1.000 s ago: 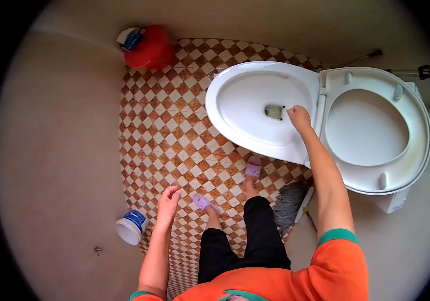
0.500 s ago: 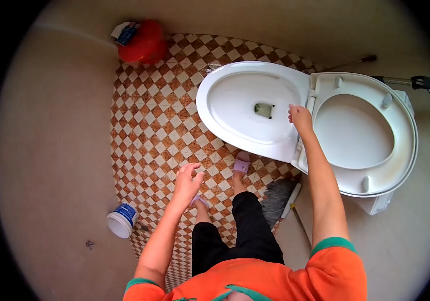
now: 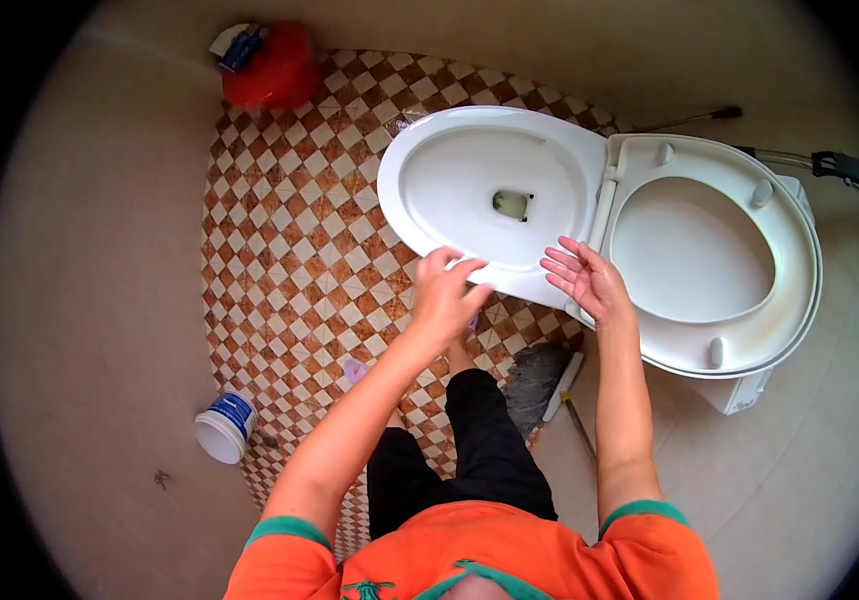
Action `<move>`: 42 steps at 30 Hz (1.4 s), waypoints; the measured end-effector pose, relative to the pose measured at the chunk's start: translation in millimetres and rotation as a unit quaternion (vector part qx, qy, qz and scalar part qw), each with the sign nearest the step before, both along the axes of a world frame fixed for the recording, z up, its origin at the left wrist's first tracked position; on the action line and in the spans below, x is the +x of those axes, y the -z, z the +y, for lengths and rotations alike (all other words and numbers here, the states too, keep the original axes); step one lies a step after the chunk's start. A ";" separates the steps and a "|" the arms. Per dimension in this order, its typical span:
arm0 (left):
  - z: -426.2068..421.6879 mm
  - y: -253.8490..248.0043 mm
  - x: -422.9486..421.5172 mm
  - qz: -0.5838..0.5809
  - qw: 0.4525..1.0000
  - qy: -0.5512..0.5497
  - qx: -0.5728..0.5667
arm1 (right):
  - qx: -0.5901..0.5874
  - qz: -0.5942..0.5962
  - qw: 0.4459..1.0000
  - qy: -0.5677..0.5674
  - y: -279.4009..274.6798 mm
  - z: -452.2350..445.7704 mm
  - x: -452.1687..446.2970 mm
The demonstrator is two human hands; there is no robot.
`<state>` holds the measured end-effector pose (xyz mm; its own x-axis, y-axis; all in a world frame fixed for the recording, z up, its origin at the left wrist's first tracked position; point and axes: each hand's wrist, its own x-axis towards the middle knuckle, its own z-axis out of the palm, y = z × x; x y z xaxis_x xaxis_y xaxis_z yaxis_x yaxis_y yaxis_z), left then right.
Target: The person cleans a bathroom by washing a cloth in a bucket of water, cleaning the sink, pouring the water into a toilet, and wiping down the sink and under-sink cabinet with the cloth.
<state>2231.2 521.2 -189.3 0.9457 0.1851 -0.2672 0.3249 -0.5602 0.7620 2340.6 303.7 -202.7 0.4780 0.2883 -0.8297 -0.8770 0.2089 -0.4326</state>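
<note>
Both of my hands are over the near side of a white toilet bowl [image 3: 439,190], whose seat [image 3: 794,290] is raised against the lid [image 3: 694,250]. My left hand [image 3: 444,298] is at the near rim, fingers curved and apart, holding nothing I can see; whether it touches the rim I cannot tell. To its right, my right hand [image 3: 589,280] is turned palm up near the seat hinge, with fingers spread and nothing in it. Murky water [image 3: 512,205] shows in the bottom of the bowl.
A grey mop [image 3: 532,385] lies on the checkered tile floor [image 3: 289,250] beside the toilet. A white bucket with a blue label [image 3: 225,427] stands at the left wall. In the far left corner is a red container [image 3: 274,70]. A long-handled stick [image 3: 694,118] leans behind the toilet.
My left hand has moved right and up to the bowl's near rim. My right hand has come nearer to my body, and its closed fingers have spread, palm up.
</note>
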 end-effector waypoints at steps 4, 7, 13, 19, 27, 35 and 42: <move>-47.5 -7.2 54.3 -0.100 0.995 0.019 0.010 | 0.057 -0.030 0.997 -0.040 -22.7 15.5 2.3; -60.1 -0.3 80.0 -0.064 0.998 0.016 0.013 | 0.045 -0.065 0.994 -0.072 -30.9 17.3 6.3; -16.4 31.0 88.8 0.027 0.998 0.043 0.025 | 0.024 -0.096 0.993 -0.070 -50.4 4.2 5.7; 11.8 51.9 80.9 0.018 0.994 -0.007 0.112 | -0.095 -0.100 0.987 -0.082 -39.1 -4.3 -0.9; 17.9 71.6 78.9 -0.013 0.985 0.000 0.172 | -0.380 -0.346 0.826 -0.234 -32.3 -5.8 -4.2; -19.4 42.1 89.0 -0.018 0.985 0.156 0.067 | -0.161 -0.265 0.929 -0.202 -37.4 14.9 2.3; -9.9 49.5 107.1 -0.060 0.973 0.199 0.105 | -0.186 -0.267 0.933 -0.153 -41.7 12.5 15.4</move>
<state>2338.3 511.3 -238.8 0.9755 -0.1640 -0.1468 -0.0337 -0.7704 0.6367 2356.0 316.3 -161.0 0.7953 0.2177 -0.5658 -0.5089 -0.2674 -0.8182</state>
